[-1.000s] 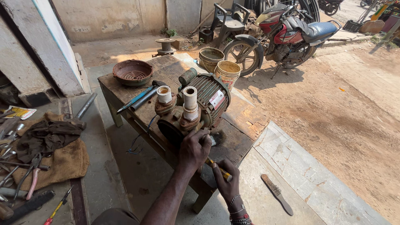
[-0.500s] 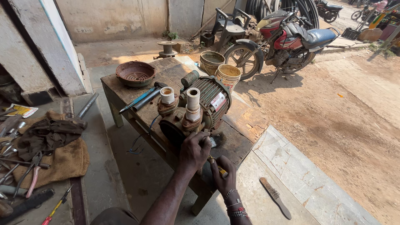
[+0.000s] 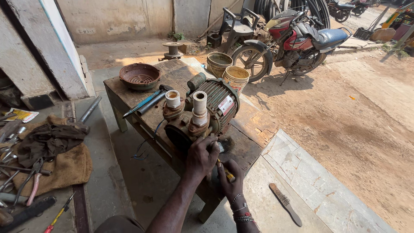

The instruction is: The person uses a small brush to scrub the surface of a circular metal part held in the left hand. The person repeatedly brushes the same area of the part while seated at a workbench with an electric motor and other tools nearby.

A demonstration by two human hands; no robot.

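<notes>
**Hands at the pump's front**

The pump [image 3: 200,114] sits on a wooden bench [image 3: 254,125], two white pipe stubs upright on top; the left hand [image 3: 202,156] presses against its rusty front, fingers curled on the casing; the right hand [image 3: 230,181], just beside, grips a yellow-handled tool [image 3: 227,173]; a wire brush [image 3: 284,209] lies on the floor nearby.

Pump [image 3: 202,116] on table [image 3: 254,125], bowl [image 3: 139,76] behind

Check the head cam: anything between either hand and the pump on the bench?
Nothing visible. The left hand already rests on the rusty pump housing at its near end. The right hand, just beside it, holds a yellow-handled tool pointed toward the pump; the tip is hidden.
</notes>
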